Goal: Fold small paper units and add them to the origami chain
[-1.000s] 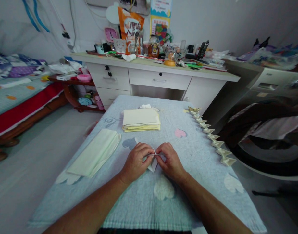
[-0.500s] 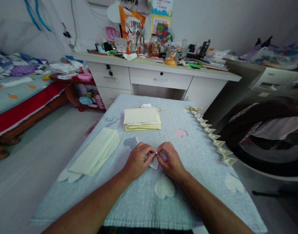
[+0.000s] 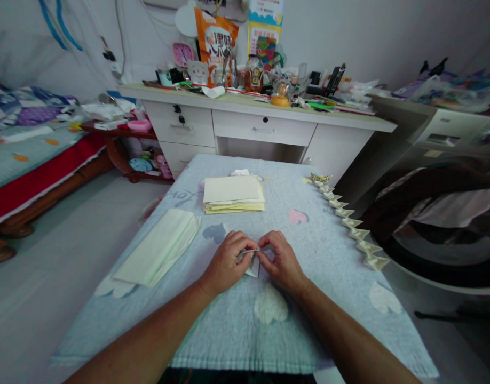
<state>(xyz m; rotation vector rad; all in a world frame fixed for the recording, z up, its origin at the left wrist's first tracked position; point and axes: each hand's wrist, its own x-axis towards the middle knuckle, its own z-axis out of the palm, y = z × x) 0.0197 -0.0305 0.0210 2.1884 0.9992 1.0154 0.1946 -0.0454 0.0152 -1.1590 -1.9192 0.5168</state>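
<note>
Paper (image 3: 253,268): a small, pale, folded piece between the two hands, above the middle part of the cloth (image 3: 213,336). From left to right: the bed (image 3: 26,154), with its red border, stands well apart from the cloth. A sheaf (image 3: 157,248) of pale green sheets lies aslant near the cloth's left edge. A stack (image 3: 231,190) of cream and yellow sheets lies farther back, before the desk (image 3: 341,144). The left hand (image 3: 229,261) pinches the paper between thumb and forefinger, the gap narrow. The right hand (image 3: 282,262) pinches it likewise, its fingertips just beside those of the left (whether they touch cannot be told). The paper's lower part shows below the fingertips. Along the right edge runs a slanting row of boats (image 3: 358,233) (the farthest patterned, the others plain). The washer (image 3: 441,133) stands at the far right.
</note>
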